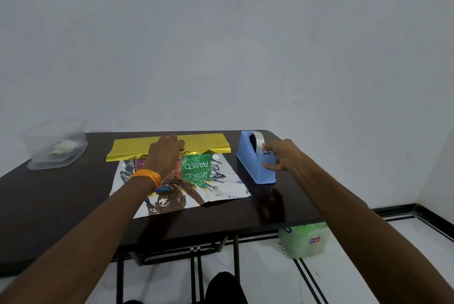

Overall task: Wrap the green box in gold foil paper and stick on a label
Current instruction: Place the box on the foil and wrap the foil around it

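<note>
A clear plastic tub (55,144) sits at the far left corner of the dark brown table (49,193), well apart from the work. The gold foil paper (137,147) lies mid-table, its silver side up and reaching toward the near edge. Its gold far part is folded over the green box (196,165), which stands on the sheet toward the far edge. The left hand (164,154) presses palm-down on that fold; whether its fingers hook the edge cannot be told. A bare strip of tabletop separates the sheet from the blue plastic tape dispenser (248,156) near the far right corner. The right hand (280,156) grips the dispenser's cutter end, fingers on top and thumb on the side. A greenish plastic bin (304,242) stands on the floor under the right edge.
</note>
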Demonstrator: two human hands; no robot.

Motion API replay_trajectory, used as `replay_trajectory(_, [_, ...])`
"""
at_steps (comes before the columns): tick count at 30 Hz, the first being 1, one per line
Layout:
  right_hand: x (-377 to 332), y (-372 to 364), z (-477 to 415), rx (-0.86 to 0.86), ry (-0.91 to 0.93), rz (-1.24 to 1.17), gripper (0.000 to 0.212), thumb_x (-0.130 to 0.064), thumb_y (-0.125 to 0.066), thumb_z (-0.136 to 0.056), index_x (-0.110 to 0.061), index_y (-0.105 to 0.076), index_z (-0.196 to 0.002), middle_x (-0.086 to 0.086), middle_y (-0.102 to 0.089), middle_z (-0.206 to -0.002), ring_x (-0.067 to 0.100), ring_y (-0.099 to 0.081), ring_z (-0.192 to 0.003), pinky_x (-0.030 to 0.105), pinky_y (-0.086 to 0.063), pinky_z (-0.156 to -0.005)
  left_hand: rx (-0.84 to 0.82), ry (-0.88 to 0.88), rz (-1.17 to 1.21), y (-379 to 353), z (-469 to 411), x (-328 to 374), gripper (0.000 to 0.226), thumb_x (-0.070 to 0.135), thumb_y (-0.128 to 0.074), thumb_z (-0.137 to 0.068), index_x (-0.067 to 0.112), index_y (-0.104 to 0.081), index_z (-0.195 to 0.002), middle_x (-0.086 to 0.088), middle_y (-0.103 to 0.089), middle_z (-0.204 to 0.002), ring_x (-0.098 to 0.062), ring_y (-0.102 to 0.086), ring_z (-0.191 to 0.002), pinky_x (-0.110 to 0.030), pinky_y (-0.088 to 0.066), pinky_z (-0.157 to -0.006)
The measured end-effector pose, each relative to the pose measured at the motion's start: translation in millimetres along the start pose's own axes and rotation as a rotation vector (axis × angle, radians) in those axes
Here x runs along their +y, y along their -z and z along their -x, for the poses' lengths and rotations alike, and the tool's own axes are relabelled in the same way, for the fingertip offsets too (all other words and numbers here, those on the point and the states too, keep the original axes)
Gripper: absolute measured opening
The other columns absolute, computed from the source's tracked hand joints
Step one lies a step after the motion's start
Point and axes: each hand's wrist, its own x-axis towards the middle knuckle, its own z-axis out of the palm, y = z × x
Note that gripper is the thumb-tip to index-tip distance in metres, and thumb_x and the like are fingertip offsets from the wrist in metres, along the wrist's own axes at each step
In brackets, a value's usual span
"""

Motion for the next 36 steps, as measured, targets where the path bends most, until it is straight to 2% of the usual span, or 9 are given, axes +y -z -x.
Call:
replay_trajectory(6, [1, 0, 10, -0.011, 0.041, -0.071, 0.022, -0.010, -0.066, -0.093, -0.003, -0.064, -0.115, 0.011, -0.057, -0.108, 0.024, -0.059, -0.092, 0.039, -0.061, -0.066, -0.006, 0.010, 0.003, 1, 1, 1, 0.026, 0.008, -0.063, -0.089, 0.016, -0.065, -0.114, -0.008, -0.059, -0.112, -0.032, -0.055, -0.106, -0.042, -0.048, -0.078])
replay_trajectory(10, [7, 3, 15, -0.049, 0.100, -0.172, 0.005, -0.006, -0.062, -0.093, -0.004, -0.064, -0.097, 0.008, -0.055, -0.096, 0.025, -0.059, -0.090, 0.044, -0.059, -0.083, -0.012, 0.018, -0.005, 1, 2, 2, 0.025, 0.010, -0.062, -0.091, 0.016, -0.064, -0.116, -0.008, -0.059, -0.113, -0.031, -0.054, -0.107, -0.041, -0.048, -0.080])
replay_trajectory(19, [19, 17, 17, -0.126, 0.170, -0.283, 0.010, -0.006, -0.069, -0.090, -0.001, -0.069, -0.099, 0.008, -0.068, -0.105, 0.028, -0.064, -0.105, 0.041, -0.059, -0.087, -0.010, 0.011, 0.006, 2, 3, 4, 0.026, 0.007, -0.059, -0.091, 0.015, -0.063, -0.116, -0.008, -0.058, -0.114, -0.032, -0.053, -0.107, -0.043, -0.047, -0.081])
replay_trajectory(23, [14, 16, 14, -0.044, 0.218, -0.192, 0.010, -0.007, -0.072, -0.087, 0.000, -0.071, -0.094, 0.008, -0.070, -0.097, 0.020, -0.066, -0.089, 0.034, -0.060, -0.075, -0.004, 0.012, 0.005, 3, 4, 3, 0.026, 0.007, -0.058, -0.091, 0.015, -0.063, -0.115, -0.008, -0.058, -0.114, -0.032, -0.053, -0.107, -0.042, -0.048, -0.080])
replay_trajectory(25, [11, 13, 15, 0.031, 0.262, -0.103, 0.016, -0.009, -0.072, -0.086, -0.005, -0.066, -0.073, 0.005, -0.059, -0.071, 0.013, -0.052, -0.057, 0.024, -0.048, -0.054, -0.006, 0.014, 0.003, 4, 4, 4, 0.026, 0.007, -0.057, -0.091, 0.015, -0.063, -0.115, -0.008, -0.058, -0.114, -0.032, -0.053, -0.107, -0.042, -0.047, -0.080])
replay_trajectory(27, [9, 11, 14, 0.091, 0.284, -0.048, 0.029, -0.010, -0.072, -0.086, -0.012, -0.058, -0.061, -0.002, -0.049, -0.054, 0.008, -0.037, -0.043, 0.021, -0.033, -0.045, -0.012, 0.017, 0.006, 4, 4, 4, 0.025, 0.008, -0.057, -0.092, 0.015, -0.062, -0.116, -0.008, -0.057, -0.114, -0.031, -0.052, -0.108, -0.041, -0.045, -0.080])
replay_trajectory(31, [9, 13, 14, 0.119, 0.235, -0.018, 0.009, -0.009, -0.074, -0.083, -0.002, -0.070, -0.079, 0.000, -0.056, -0.060, 0.008, -0.036, -0.046, 0.021, -0.030, -0.045, -0.008, 0.016, 0.008, 3, 5, 3, 0.026, 0.007, -0.057, -0.091, 0.016, -0.062, -0.116, -0.007, -0.057, -0.114, -0.030, -0.052, -0.108, -0.041, -0.046, -0.080])
replay_trajectory(33, [12, 13, 16, 0.080, 0.190, -0.052, 0.011, -0.005, -0.072, -0.083, 0.003, -0.072, -0.091, 0.004, -0.055, -0.064, 0.010, -0.033, -0.049, 0.020, -0.028, -0.043, -0.009, 0.016, 0.003, 3, 5, 3, 0.027, 0.007, -0.058, -0.091, 0.016, -0.062, -0.116, -0.007, -0.057, -0.115, -0.030, -0.053, -0.109, -0.042, -0.048, -0.081])
replay_trajectory(36, [18, 12, 26, 0.025, 0.139, -0.091, 0.008, -0.008, -0.070, -0.087, -0.004, -0.068, -0.081, 0.003, -0.052, -0.064, 0.012, -0.039, -0.055, 0.024, -0.040, -0.053, -0.007, 0.019, -0.008, 3, 5, 3, 0.027, 0.007, -0.057, -0.092, 0.017, -0.062, -0.116, -0.007, -0.057, -0.115, -0.030, -0.053, -0.108, -0.042, -0.048, -0.081])
